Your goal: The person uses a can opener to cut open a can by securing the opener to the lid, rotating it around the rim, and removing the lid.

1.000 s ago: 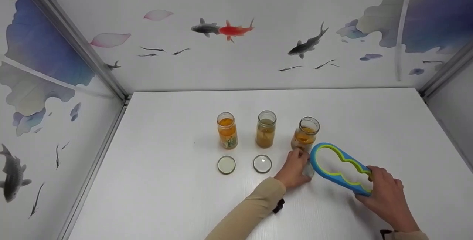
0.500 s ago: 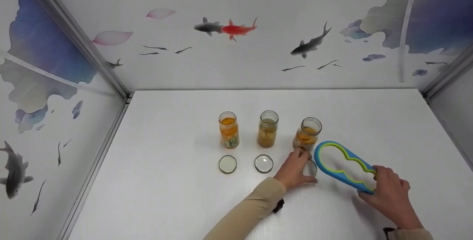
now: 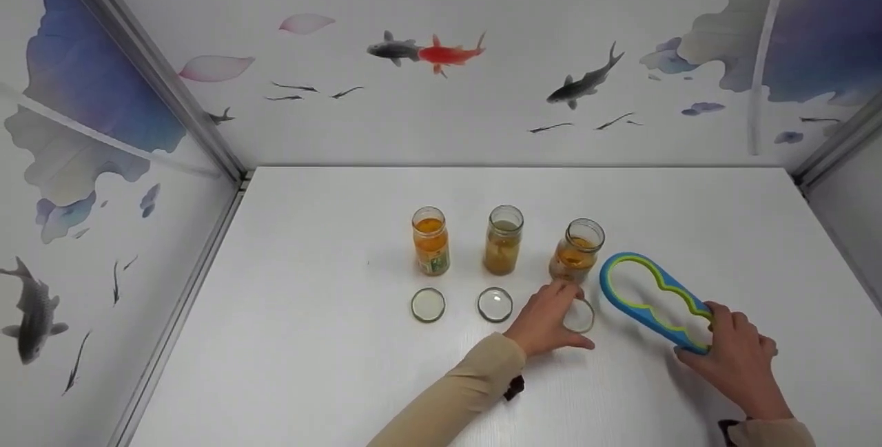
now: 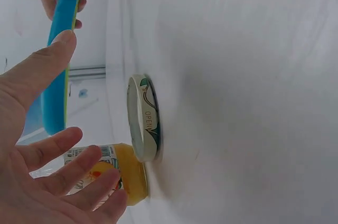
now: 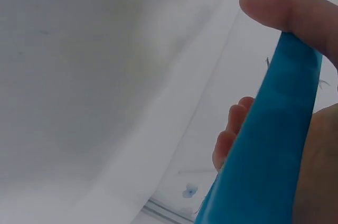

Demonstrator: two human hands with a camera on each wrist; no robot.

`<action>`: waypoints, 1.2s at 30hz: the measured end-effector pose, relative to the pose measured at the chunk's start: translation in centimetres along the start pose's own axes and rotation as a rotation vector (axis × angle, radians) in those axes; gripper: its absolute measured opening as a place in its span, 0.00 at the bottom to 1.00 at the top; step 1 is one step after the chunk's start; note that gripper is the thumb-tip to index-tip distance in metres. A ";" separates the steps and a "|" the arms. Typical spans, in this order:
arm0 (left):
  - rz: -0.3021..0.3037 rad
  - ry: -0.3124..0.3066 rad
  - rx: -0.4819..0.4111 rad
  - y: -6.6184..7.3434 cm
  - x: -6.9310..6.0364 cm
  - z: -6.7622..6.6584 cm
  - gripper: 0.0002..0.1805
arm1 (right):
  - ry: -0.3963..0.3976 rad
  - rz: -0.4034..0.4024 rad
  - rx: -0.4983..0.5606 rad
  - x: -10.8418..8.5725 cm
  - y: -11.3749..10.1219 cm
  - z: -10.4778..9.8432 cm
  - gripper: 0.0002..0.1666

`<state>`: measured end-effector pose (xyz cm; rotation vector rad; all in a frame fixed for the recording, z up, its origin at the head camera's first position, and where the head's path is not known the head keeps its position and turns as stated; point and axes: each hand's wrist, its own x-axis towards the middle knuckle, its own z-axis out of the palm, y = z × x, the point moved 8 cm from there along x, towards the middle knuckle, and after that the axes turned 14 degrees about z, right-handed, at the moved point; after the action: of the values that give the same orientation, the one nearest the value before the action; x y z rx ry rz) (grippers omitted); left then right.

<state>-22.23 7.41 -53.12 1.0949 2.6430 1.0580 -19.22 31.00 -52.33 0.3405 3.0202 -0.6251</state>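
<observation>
My left hand hovers beside a jar lid that lies on the table; in the left wrist view its fingers are spread, and the lid shows "OPEN" on its rim. Just behind stands the right-hand jar, uncovered, with orange contents. With my right hand I grip one end of a blue and lime-green jar opener, held above the table. The right wrist view shows thumb and fingers around the blue opener.
Two more uncovered jars stand to the left, one orange and one yellowish. In front of them lie two lids, the left lid and the middle lid. Patterned panels enclose the white table.
My left hand has let go of the right-hand lid, its thumb and fingers spreading apart. The right hand has shifted slightly to the right with the jar opener.
</observation>
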 end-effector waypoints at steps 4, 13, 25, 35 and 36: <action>0.034 0.016 0.017 0.5 -0.5 -0.9 0.34 | -0.011 0.013 -0.006 0.4 0.2 0.0 0.48; 0.064 0.039 0.052 0.8 -1.9 -2.6 0.34 | -0.125 0.109 -0.050 2.0 1.2 0.7 0.50; 0.058 0.047 0.070 0.4 -3.5 -3.8 0.30 | -0.156 0.158 -0.101 3.0 2.2 1.4 0.51; 0.042 0.050 0.101 -0.3 -4.8 -4.6 0.31 | -0.228 0.191 -0.076 3.4 2.0 2.5 0.55; 0.039 0.051 0.106 -0.4 -4.9 -4.7 0.31 | -0.231 0.194 -0.070 3.4 2.0 2.6 0.54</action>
<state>-20.38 1.34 -50.66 1.1589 2.7571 0.9755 -22.09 32.46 -55.71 0.5122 2.7395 -0.5032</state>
